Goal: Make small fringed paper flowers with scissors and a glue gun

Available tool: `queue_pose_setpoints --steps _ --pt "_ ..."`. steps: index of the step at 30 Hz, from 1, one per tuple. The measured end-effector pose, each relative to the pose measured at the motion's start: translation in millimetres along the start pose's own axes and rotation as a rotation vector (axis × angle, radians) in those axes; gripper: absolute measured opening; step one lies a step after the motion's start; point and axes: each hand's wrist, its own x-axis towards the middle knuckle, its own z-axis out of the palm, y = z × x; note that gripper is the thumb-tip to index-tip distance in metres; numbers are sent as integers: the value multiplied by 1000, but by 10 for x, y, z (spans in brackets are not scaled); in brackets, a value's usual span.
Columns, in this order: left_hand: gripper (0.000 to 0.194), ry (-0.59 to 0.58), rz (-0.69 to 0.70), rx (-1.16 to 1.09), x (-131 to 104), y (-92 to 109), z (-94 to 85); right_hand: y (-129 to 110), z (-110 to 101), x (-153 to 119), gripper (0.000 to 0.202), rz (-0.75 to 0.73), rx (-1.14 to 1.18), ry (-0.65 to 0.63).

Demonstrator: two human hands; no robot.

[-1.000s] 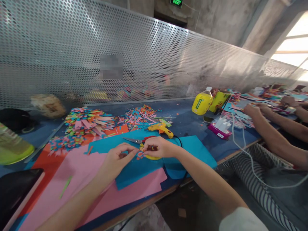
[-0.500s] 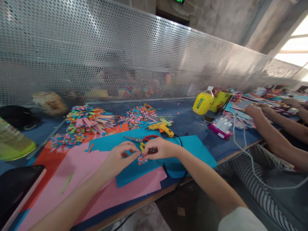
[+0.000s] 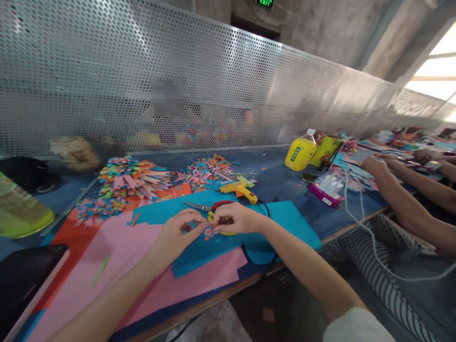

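Over a blue paper sheet (image 3: 199, 259), my left hand (image 3: 183, 230) and my right hand (image 3: 240, 219) meet at the fingertips. Both pinch a small paper flower (image 3: 209, 232) with pink and orange parts; its finer details are too small to make out. Just behind my right hand lie scissors (image 3: 199, 206) with red handles, and part of something yellow shows beneath that hand. Beyond them a yellow glue gun (image 3: 239, 189) rests on the blue paper, its black cord trailing right.
Pink paper (image 3: 153, 304) spreads to the left. Behind are a pile of paper strips (image 3: 210, 171) and clustered paper flowers (image 3: 131, 175). A yellow bottle (image 3: 301, 152) and a purple box (image 3: 325, 195) stand right, near a co-worker's arms (image 3: 402, 199). A perforated metal screen (image 3: 213, 71) runs behind.
My right hand has turned slightly, showing more yellow beneath it. My left hand keeps nearly the same place, and the paper flower stays between the fingertips.
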Motion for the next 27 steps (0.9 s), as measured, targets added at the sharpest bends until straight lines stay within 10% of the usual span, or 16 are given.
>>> queue_pose_setpoints --steps 20,27 --pt "30 132 -126 -169 -1 -123 -3 148 19 1 19 212 176 265" --pt "41 26 -396 -655 -21 21 76 105 -2 -30 18 -19 -84 237"
